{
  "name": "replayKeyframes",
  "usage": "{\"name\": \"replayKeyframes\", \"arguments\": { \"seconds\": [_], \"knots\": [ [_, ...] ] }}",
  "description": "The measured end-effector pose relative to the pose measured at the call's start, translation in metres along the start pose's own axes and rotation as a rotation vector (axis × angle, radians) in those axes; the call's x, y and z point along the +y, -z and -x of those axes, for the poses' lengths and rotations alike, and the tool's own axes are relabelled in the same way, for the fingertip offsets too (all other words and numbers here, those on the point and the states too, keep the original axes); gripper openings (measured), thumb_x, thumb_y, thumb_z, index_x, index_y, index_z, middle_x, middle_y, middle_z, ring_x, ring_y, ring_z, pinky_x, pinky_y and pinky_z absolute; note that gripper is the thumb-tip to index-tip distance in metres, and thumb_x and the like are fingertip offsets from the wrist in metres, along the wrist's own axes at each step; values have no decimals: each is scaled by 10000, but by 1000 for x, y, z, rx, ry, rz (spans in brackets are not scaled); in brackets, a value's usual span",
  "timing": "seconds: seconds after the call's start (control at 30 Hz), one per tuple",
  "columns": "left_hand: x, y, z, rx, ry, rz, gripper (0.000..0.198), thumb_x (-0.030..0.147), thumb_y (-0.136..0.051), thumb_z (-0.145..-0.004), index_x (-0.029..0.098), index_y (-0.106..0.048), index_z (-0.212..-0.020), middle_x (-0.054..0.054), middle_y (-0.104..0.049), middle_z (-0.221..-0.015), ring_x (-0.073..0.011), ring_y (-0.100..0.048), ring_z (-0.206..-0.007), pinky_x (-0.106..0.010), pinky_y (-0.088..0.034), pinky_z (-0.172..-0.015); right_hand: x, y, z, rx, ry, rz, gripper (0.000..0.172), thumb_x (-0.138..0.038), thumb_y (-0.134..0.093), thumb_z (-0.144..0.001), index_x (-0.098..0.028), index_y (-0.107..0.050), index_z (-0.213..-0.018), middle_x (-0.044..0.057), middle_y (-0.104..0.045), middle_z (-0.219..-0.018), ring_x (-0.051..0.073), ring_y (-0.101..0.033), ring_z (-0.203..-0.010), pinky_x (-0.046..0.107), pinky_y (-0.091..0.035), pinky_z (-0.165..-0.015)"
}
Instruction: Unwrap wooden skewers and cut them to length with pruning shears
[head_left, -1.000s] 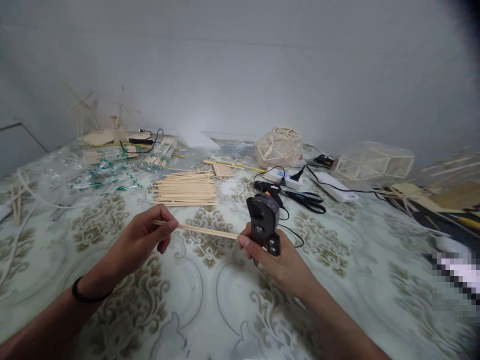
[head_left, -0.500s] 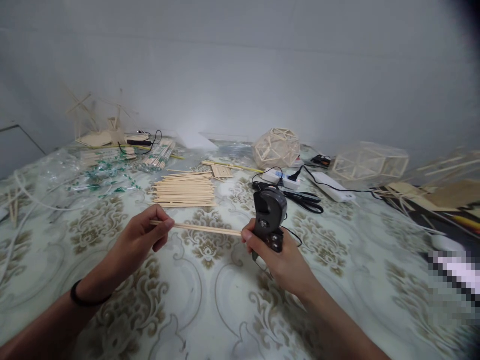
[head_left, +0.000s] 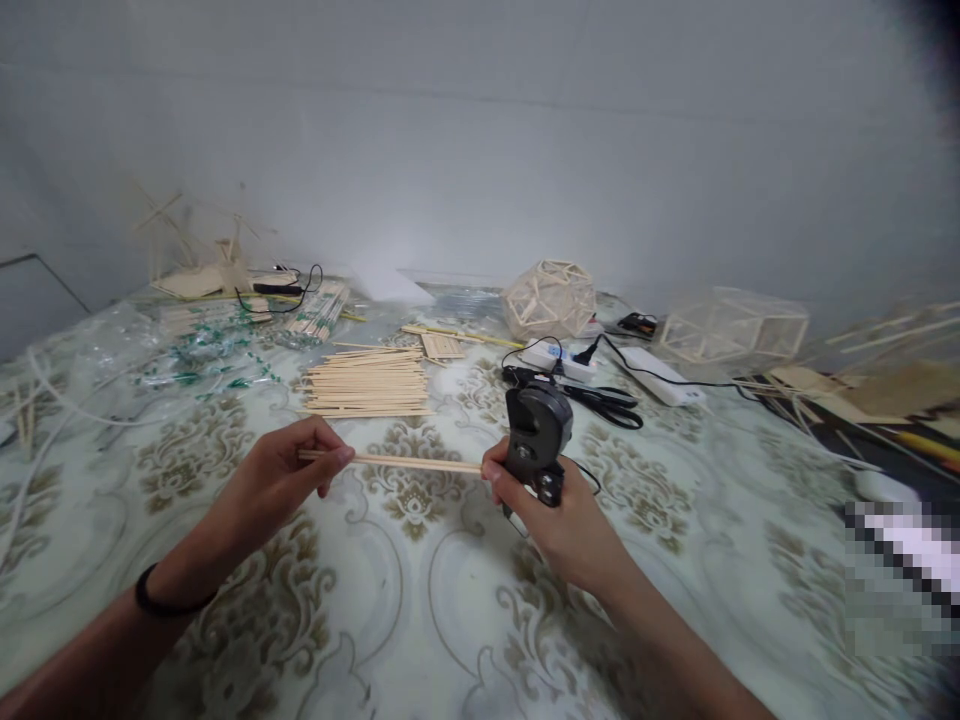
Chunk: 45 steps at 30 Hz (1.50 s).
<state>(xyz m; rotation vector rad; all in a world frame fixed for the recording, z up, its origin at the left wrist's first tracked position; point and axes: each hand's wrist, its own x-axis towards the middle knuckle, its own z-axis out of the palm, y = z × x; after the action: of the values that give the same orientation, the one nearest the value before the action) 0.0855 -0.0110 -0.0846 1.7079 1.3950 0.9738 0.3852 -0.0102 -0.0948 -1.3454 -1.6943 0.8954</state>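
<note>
Two thin wooden sticks (head_left: 416, 462) stretch level between my hands, side by side. My left hand (head_left: 289, 470), with a black band at the wrist, pinches them near their left end between thumb and fingers. At their other end, the thumb and finger of my right hand (head_left: 559, 525) press on the tips. That same hand also holds a black hook-jawed cutter (head_left: 536, 430) upright, its curved jaw upward and its handles mostly hidden by the palm. The jaw is apart from the sticks. Just beyond my left hand lies a pile of similar sticks (head_left: 367, 382).
Behind the pile are a small stick panel (head_left: 442, 347) and plastic wrapping (head_left: 202, 360). A power strip (head_left: 559, 358) with black cables stands beyond the cutter. Stick-frame models (head_left: 551, 300) line the back, and a white cable (head_left: 90, 412) runs at left.
My left hand's fingers have shifted slightly on the sticks. Both hands keep their hold, and the camera view has moved a little.
</note>
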Motion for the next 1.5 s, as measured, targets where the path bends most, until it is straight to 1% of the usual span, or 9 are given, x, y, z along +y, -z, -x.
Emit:
{"name": "replayKeyframes", "arguments": {
  "seconds": [0.13, 0.27, 0.43, 0.53, 0.67, 0.83, 0.97, 1.2, 1.5],
  "knots": [
    [4, 0, 0, -76, -67, -287, 248, 409, -654, -931, 207, -744, -819, 1, -741, -774, -165, -645, -724, -255, -465, -692, 2, -3, 0, -52, 36, 4, 274, -437, -604, -927, -189, -650, -822, -11, -583, -668, 154, -510, -613, 290, -416, -614],
    [9, -16, 7, -261, -131, -295, 200, 342, -621, -963, 218, -766, -905, -6, -784, -859, -164, -694, -770, -250, -491, -739, 6, -12, 3, -117, 95, 46, 262, -396, -584, -962, -191, -651, -815, -11, -584, -692, 153, -520, -642, 278, -419, -625],
    [10, -34, 17, -336, -93, -284, 271, 344, -523, -1007, 191, -683, -849, 28, -647, -639, -120, -569, -575, -227, -418, -590, 7, -16, 7, -160, 114, 41, 268, -404, -583, -981, -189, -660, -842, -7, -600, -716, 159, -542, -673, 278, -432, -644],
    [11, -32, 18, -346, 9, -208, 282, 378, -519, -1006, 193, -656, -843, 42, -590, -594, -114, -522, -533, -224, -394, -550, 4, -14, 7, -132, 107, -10, 271, -424, -592, -981, -187, -665, -871, -5, -611, -724, 164, -565, -678, 284, -445, -653],
    [14, -25, 17, -340, 92, 21, 271, 427, -553, -993, 197, -653, -891, 17, -654, -715, -112, -528, -556, -222, -404, -539, 2, -11, 4, -86, 153, -13, 258, -406, -575, -990, -191, -648, -867, -3, -618, -728, 167, -570, -680, 287, -451, -659],
    [15, -25, 16, -340, 112, 259, 278, 467, -586, -987, 200, -595, -912, 29, -636, -717, -90, -480, -532, -204, -373, -505, 4, -9, 1, -4, 298, 115, 171, -272, -567, -978, -199, -611, -829, 1, -620, -765, 162, -570, -704, 280, -441, -676],
    [13, -26, 18, -351, 126, 344, 295, 456, -603, -993, 201, -526, -865, 42, -613, -695, -73, -453, -533, -190, -361, -509, 6, -8, 0, 16, 382, 158, 80, -131, -575, -877, -207, -594, -865, 1, -606, -809, 163, -570, -727, 280, -442, -685],
    [14, -24, 22, -445, 128, 487, 282, 415, -636, -991, 218, -478, -866, 46, -639, -699, -62, -455, -509, -187, -331, -489, 12, -11, -2, 92, 527, 237, 448, -19, -540, -663, -230, -584, -1055, 35, -602, -960, 206, -596, -862, 313, -465, -754],
    [17, -30, 28, -538, 149, 520, 312, 435, -629, -987, 225, -428, -874, 21, -693, -730, -68, -459, -507, -200, -320, -493, 6, -13, 2, 124, 621, 285, 466, -32, -605, -694, -242, -557, -1106, 65, -578, -1035, 233, -581, -928, 345, -478, -783]
  ]
}}
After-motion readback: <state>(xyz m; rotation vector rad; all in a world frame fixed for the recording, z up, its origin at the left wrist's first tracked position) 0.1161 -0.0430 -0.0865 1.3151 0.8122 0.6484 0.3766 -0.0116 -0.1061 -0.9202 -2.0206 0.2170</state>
